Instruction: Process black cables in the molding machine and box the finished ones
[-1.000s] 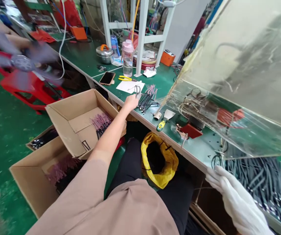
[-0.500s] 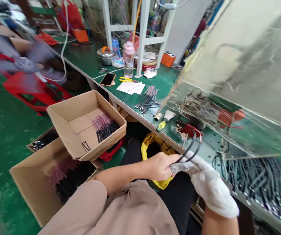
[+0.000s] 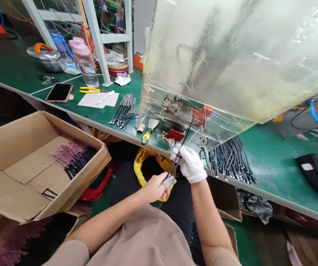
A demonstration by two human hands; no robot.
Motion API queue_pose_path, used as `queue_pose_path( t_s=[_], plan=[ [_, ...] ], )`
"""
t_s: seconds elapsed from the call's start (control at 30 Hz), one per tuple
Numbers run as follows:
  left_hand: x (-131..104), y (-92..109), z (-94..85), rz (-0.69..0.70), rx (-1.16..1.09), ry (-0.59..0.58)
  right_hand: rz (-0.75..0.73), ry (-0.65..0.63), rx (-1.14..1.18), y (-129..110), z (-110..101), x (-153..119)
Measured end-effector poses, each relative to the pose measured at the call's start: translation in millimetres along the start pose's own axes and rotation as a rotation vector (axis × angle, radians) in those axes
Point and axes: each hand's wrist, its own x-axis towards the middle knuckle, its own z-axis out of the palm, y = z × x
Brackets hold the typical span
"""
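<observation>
A: Hands?
B: Left hand (image 3: pixel 159 188): grip pinched on the black cables (image 3: pixel 187 136), lower part. Right hand (image 3: pixel 190 162), white-gloved: grip closed on them, higher up.
A: Position of cables?
B: Before the body, at the edge of the table (image 3: pixel 266 162), tips rising near the red block (image 3: pixel 175 135).
A: Reason for two holds?
B: Presumably to steady limp lengths.
A: Containers?
B: Cardboard box (image 3: pixel 23 144), one, open: pink-ended leads (image 3: pixel 77 157), bunched one way, probably against tangling. Yellow bag (image 3: pixel 139 164), one, mouth open: contents too dark to tell.
</observation>
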Motion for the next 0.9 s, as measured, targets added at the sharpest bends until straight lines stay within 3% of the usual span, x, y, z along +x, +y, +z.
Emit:
queue_pose_path(
  t_s=[0.1,0.23,0.6,0.8,0.9],
  plan=[
    [-3.0,-13.4,9.0,-0.132,-0.09,-0.002,0.149,0.004,-0.017,17.6,-12.5,6.5],
    [-8.2,-20.3,18.0,-0.23,-0.235,0.02,0.219,0.014,-0.06,25.9,-22.2,9.9],
    [-16.7,-26.9,25.7,-0.263,-0.306,0.021,0.272,-0.013,-0.142,18.3,-31.7,12.1],
    [19.3,-7.8,20.0,-0.105,-0.263,0.106,0.149,-0.056,-0.065,-10.9,-13.8,41.1],
    [44.3,3.8,18.8,-0.038,-0.253,0.157,0.171,-0.063,-0.014,-25.4,-8.8,50.3]
  ],
)
